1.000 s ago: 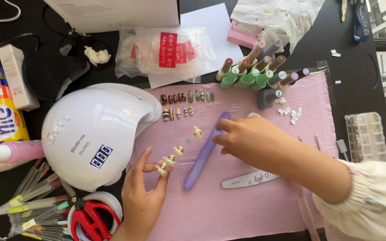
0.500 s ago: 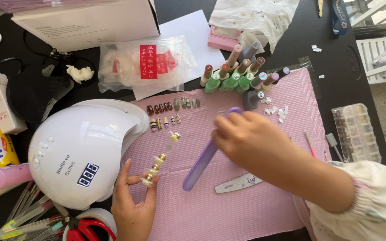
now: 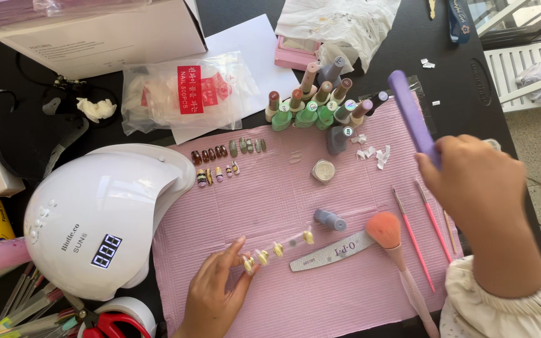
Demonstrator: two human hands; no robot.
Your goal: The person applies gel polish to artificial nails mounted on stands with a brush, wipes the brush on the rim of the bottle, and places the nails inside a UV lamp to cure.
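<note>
My right hand point(image 3: 480, 194) grips a long purple nail buffer point(image 3: 411, 116), lifted and blurred over the right edge of the pink ribbed mat point(image 3: 283, 194). My left hand point(image 3: 214, 297) pinches one end of a clear stick point(image 3: 277, 248) that carries several yellowish nail tips and lies on the mat's front part. Beside the stick lie a grey nail file point(image 3: 333, 250), a small grey bottle point(image 3: 330, 220) on its side and a peach dust brush point(image 3: 389, 241).
A white dome-shaped nail lamp point(image 3: 95, 219) stands at the left. Several polish bottles point(image 3: 320, 103) line the mat's far edge, with painted nail tips point(image 3: 226, 159), a small round jar point(image 3: 324, 170), thin pink brushes point(image 3: 417, 238), a bag of nail tips point(image 3: 183, 94) and a white box point(image 3: 101, 31).
My right hand has swung the purple buffer from the mat's middle up to the right, uncovering the file, the grey bottle and the dust brush. My left hand still holds the stick of tips.
</note>
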